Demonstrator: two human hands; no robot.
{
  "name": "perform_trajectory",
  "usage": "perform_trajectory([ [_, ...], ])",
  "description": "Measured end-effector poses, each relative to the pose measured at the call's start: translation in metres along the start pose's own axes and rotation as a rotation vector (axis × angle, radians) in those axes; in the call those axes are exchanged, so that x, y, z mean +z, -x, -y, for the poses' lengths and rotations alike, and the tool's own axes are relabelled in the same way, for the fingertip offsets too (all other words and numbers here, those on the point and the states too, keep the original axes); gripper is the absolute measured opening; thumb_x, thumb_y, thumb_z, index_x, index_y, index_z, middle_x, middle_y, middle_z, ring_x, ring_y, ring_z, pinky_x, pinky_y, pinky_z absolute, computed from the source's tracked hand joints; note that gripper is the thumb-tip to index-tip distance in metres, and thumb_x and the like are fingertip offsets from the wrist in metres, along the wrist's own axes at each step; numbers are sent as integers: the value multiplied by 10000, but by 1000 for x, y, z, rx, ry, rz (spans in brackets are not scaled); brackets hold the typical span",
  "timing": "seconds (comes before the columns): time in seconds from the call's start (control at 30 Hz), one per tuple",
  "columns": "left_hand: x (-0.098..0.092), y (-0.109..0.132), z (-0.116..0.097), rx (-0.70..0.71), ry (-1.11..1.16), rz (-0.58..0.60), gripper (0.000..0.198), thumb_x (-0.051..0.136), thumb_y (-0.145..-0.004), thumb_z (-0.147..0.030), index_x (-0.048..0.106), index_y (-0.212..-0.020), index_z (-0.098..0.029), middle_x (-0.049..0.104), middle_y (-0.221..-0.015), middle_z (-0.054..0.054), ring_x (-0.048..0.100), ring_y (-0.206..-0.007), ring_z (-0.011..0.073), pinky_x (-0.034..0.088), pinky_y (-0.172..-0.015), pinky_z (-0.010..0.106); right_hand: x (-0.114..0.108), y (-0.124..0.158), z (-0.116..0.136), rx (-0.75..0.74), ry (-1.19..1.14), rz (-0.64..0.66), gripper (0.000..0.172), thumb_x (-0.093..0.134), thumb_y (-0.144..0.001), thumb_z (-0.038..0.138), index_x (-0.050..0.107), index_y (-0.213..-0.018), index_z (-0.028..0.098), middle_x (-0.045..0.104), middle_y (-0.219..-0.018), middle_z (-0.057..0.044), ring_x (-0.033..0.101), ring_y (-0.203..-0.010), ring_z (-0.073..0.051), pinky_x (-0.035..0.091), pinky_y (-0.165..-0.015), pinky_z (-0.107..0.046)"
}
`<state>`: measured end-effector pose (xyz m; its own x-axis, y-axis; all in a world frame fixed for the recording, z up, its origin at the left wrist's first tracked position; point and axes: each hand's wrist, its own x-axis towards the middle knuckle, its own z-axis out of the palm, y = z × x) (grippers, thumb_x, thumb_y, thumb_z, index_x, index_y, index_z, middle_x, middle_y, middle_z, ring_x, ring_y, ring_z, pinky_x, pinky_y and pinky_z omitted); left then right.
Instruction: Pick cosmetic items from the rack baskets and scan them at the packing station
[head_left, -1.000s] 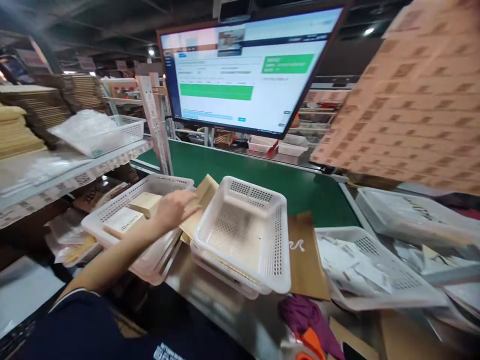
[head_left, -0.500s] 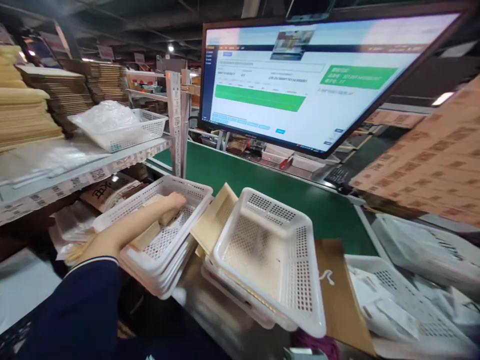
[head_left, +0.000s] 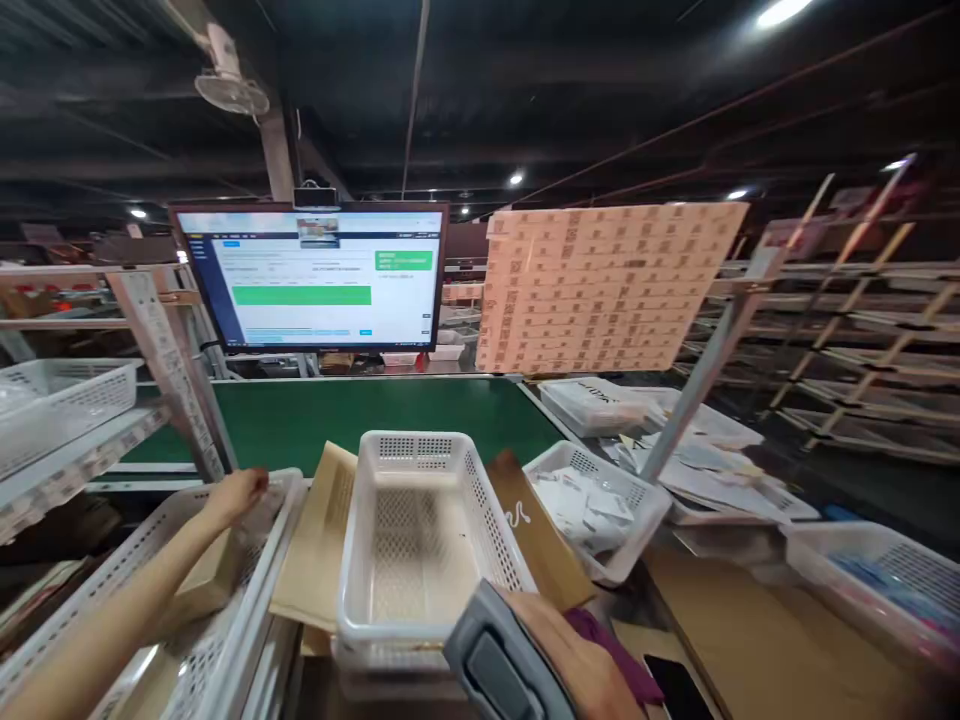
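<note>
While your right hand [head_left: 577,655] holds the scanner [head_left: 491,665], fingers clenched round it, your left hand [head_left: 238,495] rests at the far rim of the left basket [head_left: 247,610]. Its fingers curl there, but blur hides whether they grasp anything. One box [head_left: 206,585] lies in that basket, just under your left wrist, its long axis running away from you. The scanner sits at the near edge of the middle basket [head_left: 420,540], slanting up and to the left. Three baskets stand side by side before you, counting the right basket [head_left: 600,500]. One envelope [head_left: 319,545] lies between the left and middle ones.
</note>
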<state>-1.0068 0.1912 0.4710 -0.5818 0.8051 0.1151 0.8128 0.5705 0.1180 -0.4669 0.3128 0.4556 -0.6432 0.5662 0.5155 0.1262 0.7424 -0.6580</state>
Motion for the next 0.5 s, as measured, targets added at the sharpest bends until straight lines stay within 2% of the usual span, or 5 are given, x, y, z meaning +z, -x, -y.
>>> perform_trajectory([
  [0.1, -37, -8, -37, 39, 149, -259, 299, 474, -981, -368, 731, -1017, -218, 824, -1011, 118, 774, -952, 300, 530, -833, 355, 0, -47, 27, -71, 317, 293, 866, 647, -760, 161, 545, -1621, 173, 670, -1473, -202, 746, -1194, -388, 671, -925, -472],
  [0.17, -54, -7, -76, 128, 385, -319, 330, 514, -945, -476, 716, -1000, -222, 816, -995, 100, 766, -934, 288, 555, -846, 366, 6, -79, 47, -23, 531, 374, 846, 606, -789, 121, 509, -1628, 157, 655, -1461, -204, 774, -1057, -353, 661, -852, -454],
  [0.27, -50, -3, -142, 197, 784, -155, 283, 615, -855, -489, 665, -924, -220, 795, -927, 85, 752, -847, 261, 609, -767, 366, 17, -118, 66, 14, 671, 448, 765, 584, -865, 128, 486, -1621, 188, 638, -1446, -163, 772, -1018, -337, 630, -786, -433],
  [0.37, -20, 2, -188, 205, 927, 62, 228, 616, -899, -444, 622, -943, -220, 792, -918, 103, 761, -848, 255, 636, -748, 379, 20, -136, 66, 53, 727, 487, 703, 609, -896, 176, 489, -1589, 182, 634, -1400, -149, 765, -1008, -346, 591, -742, -426],
  [0.5, 1, 5, -180, 191, 707, 156, 539, 650, -958, -453, 590, -1376, -118, 766, -1309, 247, 759, -1182, 348, 591, -1043, 504, 9, -129, 47, 108, 742, 587, 726, 625, -910, 208, 454, -1615, 194, 607, -1461, -162, 748, -1077, -361, 568, -800, -423],
])
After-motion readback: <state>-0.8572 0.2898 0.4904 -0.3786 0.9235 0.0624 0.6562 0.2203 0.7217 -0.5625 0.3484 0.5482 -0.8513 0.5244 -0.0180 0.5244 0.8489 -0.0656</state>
